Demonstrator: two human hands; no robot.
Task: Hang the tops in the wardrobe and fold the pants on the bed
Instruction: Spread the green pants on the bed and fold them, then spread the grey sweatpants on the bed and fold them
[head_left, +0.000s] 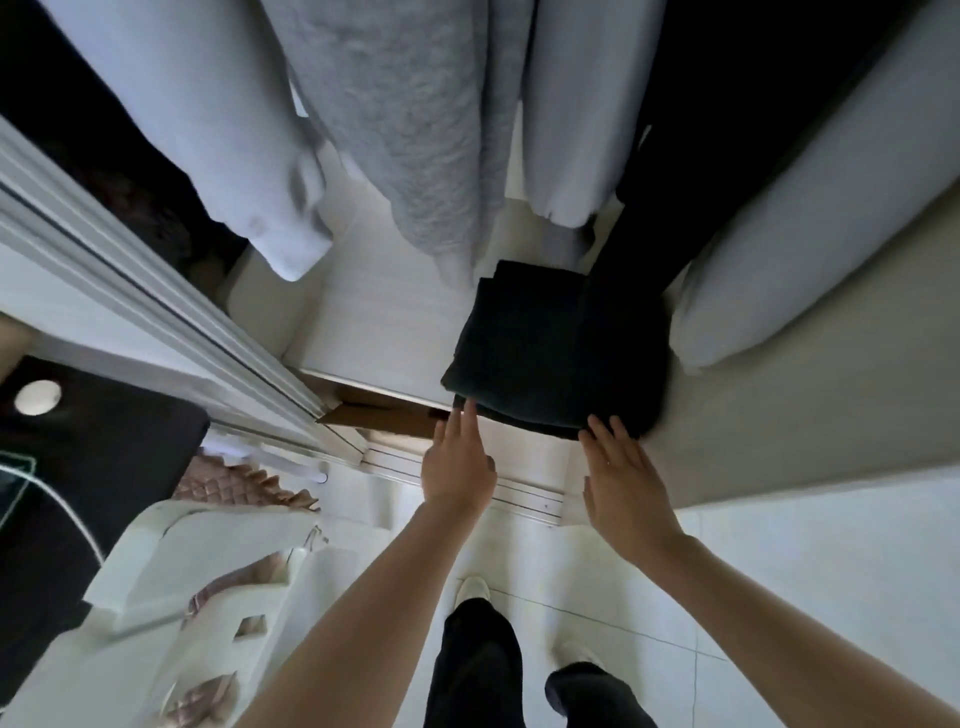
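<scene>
The wardrobe (363, 291) is open, and its top is cut off, so the rail and hangers are hidden. Inside it hang light tops (218, 130), a fuzzy grey one (405, 119) and a black one (727, 104). Low inside the wardrobe, on its white floor, lies a folded dark stack of pants (556, 358). The left hand (457, 467) touches the stack's front edge with straight fingers. The right hand (623, 483) has spread, straight fingers at the stack's near corner. The stack's right side is blurry.

Matt dark cloth pants (556, 358); glossy floor tiles (810, 571).
</scene>
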